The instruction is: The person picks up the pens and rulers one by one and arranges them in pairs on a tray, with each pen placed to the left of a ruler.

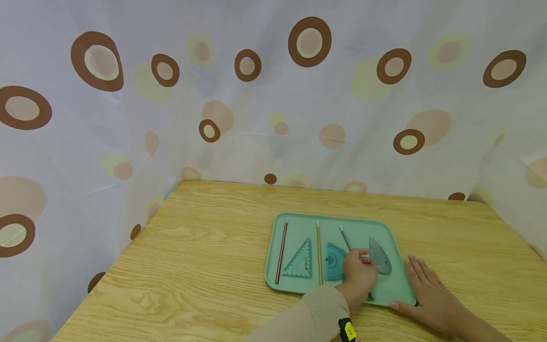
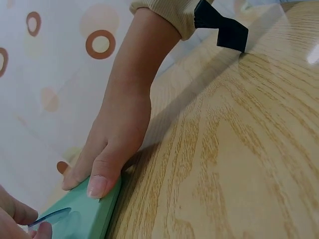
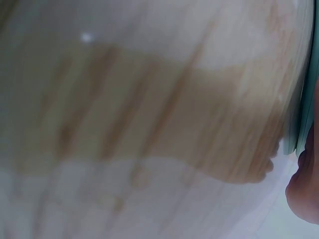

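In the head view my left hand (image 1: 360, 271) reaches over a pale green tray (image 1: 397, 295). Its thumb and fingers pinch a clear half-round protractor (image 1: 380, 256) by its straight side, tilted up over the tray's right part. The left wrist view shows this protractor (image 2: 56, 215) nearly edge-on. A dark green pencil (image 1: 345, 237) lies partly hidden under that hand, beside a blue protractor (image 1: 335, 262). My right hand (image 1: 436, 297) rests at the tray's right front corner with straight fingers; in the left wrist view its thumb (image 2: 99, 181) lies on the rim.
Also on the tray are a red pencil (image 1: 281, 251), a clear set square (image 1: 302, 263) and a yellow pencil (image 1: 319, 251). The wooden table (image 1: 192, 266) reaches back to a curtain (image 1: 273, 95) with printed circles, which also hangs at both sides.
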Demonstrator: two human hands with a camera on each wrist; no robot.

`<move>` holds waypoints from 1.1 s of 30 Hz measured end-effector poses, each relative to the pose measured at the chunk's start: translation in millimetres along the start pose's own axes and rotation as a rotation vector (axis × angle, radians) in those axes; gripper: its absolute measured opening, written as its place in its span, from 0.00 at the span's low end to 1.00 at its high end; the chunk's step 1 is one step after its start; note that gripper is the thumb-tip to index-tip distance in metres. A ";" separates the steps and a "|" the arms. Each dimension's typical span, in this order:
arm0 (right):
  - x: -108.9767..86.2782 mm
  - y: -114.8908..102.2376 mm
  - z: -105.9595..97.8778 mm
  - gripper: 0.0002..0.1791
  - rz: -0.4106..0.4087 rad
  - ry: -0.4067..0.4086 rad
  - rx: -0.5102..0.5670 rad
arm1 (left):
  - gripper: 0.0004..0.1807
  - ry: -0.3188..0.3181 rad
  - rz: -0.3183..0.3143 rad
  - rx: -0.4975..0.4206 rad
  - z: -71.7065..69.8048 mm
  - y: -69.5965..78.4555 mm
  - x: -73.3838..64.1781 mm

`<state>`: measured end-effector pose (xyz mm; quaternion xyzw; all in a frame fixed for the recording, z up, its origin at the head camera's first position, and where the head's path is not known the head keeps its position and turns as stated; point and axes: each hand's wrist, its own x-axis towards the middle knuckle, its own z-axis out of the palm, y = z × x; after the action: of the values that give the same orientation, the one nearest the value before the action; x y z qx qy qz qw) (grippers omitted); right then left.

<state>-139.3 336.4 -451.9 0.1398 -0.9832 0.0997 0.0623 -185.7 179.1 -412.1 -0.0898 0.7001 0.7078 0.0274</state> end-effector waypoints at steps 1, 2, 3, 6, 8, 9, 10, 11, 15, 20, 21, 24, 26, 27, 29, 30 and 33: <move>0.1 0.0 -0.2 0.56 0.000 0.000 0.000 | 0.16 -0.009 -0.004 0.003 -0.1 0.5 -0.3; 0.2 0.0 -0.4 0.56 0.000 0.001 0.001 | 0.16 -0.018 -0.010 0.007 -0.4 0.8 -0.6; 0.2 0.0 -0.6 0.56 0.001 0.001 0.002 | 0.16 -0.026 -0.020 0.003 -0.4 1.0 -0.7; 0.3 -0.3 -1.0 0.56 0.004 -0.007 0.008 | 0.15 -0.045 -0.023 0.036 -1.3 1.0 -1.5; 0.2 -0.5 -1.0 0.56 0.006 -0.010 0.010 | 0.14 -0.052 -0.024 0.046 -1.9 0.8 -2.4; 0.1 -0.6 -0.9 0.56 0.006 -0.011 0.010 | 0.14 -0.053 -0.018 0.054 -2.4 0.5 -2.8; 0.1 -0.7 -0.9 0.55 0.006 -0.011 0.010 | 0.14 -0.054 -0.011 0.063 -2.9 0.1 -3.3; 0.1 -0.8 -0.8 0.55 0.005 -0.010 0.010 | 0.14 -0.055 -0.007 0.062 -3.3 -0.4 -3.6; 0.0 -1.0 -0.7 0.55 0.002 -0.005 0.013 | 0.14 -0.058 0.010 0.063 -5.3 -1.9 -4.0; 0.2 -1.3 -1.5 0.55 0.002 -0.002 0.010 | 0.14 -0.050 0.039 0.081 -7.3 -2.2 -4.0; 0.3 -1.4 -1.7 0.55 0.002 -0.001 0.008 | 0.14 -0.049 0.044 0.086 -7.6 -2.0 -4.2; 0.5 -1.7 -2.0 0.56 0.004 -0.003 0.007 | 0.14 -0.052 0.049 0.097 -8.7 -1.5 -4.5; 0.4 -1.9 -1.9 0.56 0.006 -0.005 0.010 | 0.14 -0.054 0.049 0.112 -9.6 -1.2 -4.4; 0.4 -1.9 -1.8 0.56 0.007 -0.007 0.011 | 0.14 -0.057 0.053 0.125 -10.1 -1.0 -4.4; 0.2 -2.2 -1.6 0.56 0.011 -0.010 0.013 | 0.13 -0.066 0.055 0.155 -11.2 -0.7 -4.3; 0.2 -2.3 -1.5 0.56 0.012 -0.011 0.013 | 0.13 -0.072 0.058 0.172 -11.8 -0.4 -4.2; 0.3 -2.5 -1.3 0.56 0.017 -0.014 0.012 | 0.13 -0.097 0.072 0.227 -13.6 0.0 -4.3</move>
<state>-138.7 334.3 -450.1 0.1325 -0.9841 0.1054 0.0538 -180.2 165.9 -411.4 -0.0267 0.7763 0.6282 0.0459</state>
